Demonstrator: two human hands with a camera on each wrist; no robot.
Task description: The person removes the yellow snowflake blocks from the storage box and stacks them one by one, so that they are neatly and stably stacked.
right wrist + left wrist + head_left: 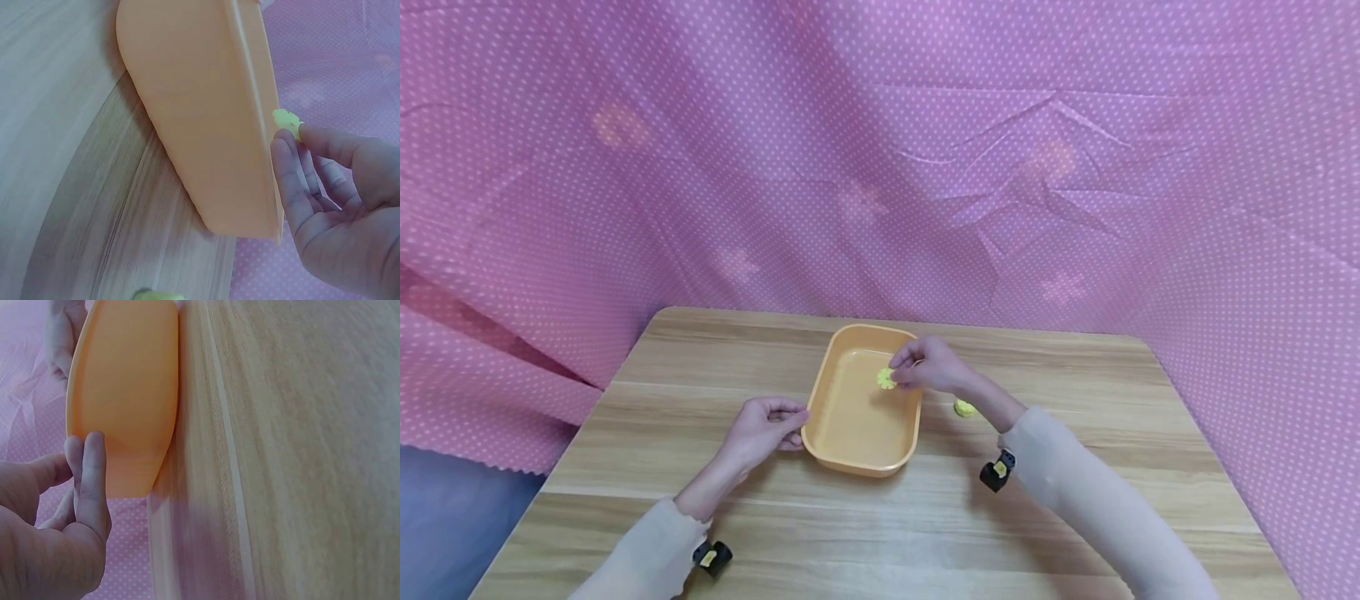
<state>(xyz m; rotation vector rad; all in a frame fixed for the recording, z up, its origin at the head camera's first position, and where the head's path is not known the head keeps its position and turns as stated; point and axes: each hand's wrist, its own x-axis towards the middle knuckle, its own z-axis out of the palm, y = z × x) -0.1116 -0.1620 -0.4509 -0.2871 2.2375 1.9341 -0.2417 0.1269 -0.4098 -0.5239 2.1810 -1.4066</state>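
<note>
An orange rectangular plastic tub (pixel 861 467) with rounded corners stands on the wooden table. With thumb and fingers, my left hand (pixel 763 429) pinches its rim at the near left corner; the left wrist view shows the fingers (pixel 94 469) against the tub's outer wall (pixel 134 394). Over the tub's right side, my right hand (pixel 931 367) pinches a small, flat yellow flower-shaped piece (pixel 886 379) between thumb and fingertips. In the right wrist view that flower piece (pixel 287 119) shows just above the rim. No other thing shows inside the tub.
To the right of the tub, partly behind my right forearm, several yellow pieces (pixel 965 408) lie in a small pile on the table (pixel 1075 392). Pink dotted cloth (pixel 880 167) hangs behind the table and along both sides.
</note>
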